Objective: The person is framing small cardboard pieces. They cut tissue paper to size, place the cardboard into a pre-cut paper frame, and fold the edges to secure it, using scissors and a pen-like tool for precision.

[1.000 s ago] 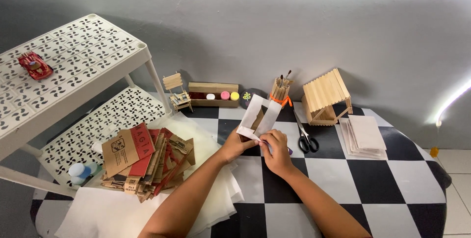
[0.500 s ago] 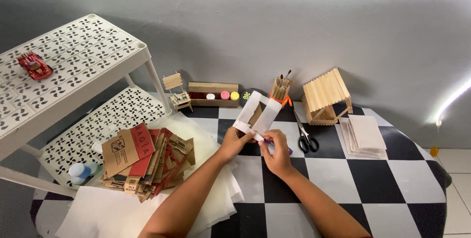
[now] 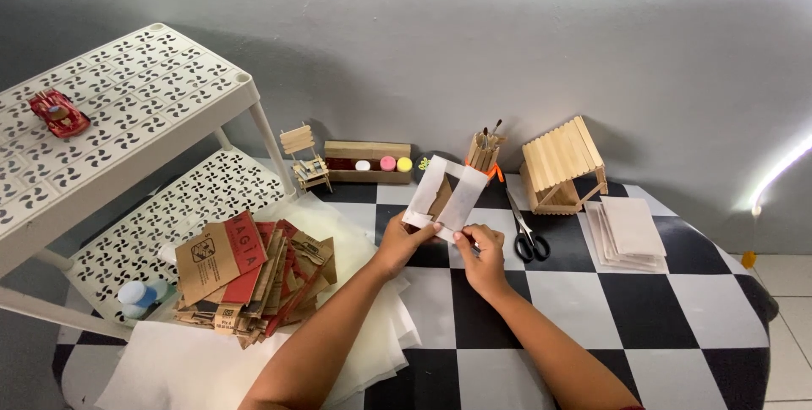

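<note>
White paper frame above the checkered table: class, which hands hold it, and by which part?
Both hands: the left hand and right hand pinch the white paper frame at its bottom edge.

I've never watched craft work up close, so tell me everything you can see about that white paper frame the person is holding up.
The white paper frame is a flat, roughly rectangular strip loop with an open middle, apparently thin paper or card, with something brownish showing through the opening. It is held tilted above the checkered table, in front of the brush holder. The left hand grips its lower edge; the right hand pinches the lower corner, fingers partly hiding it. Nothing else touches it.
</note>
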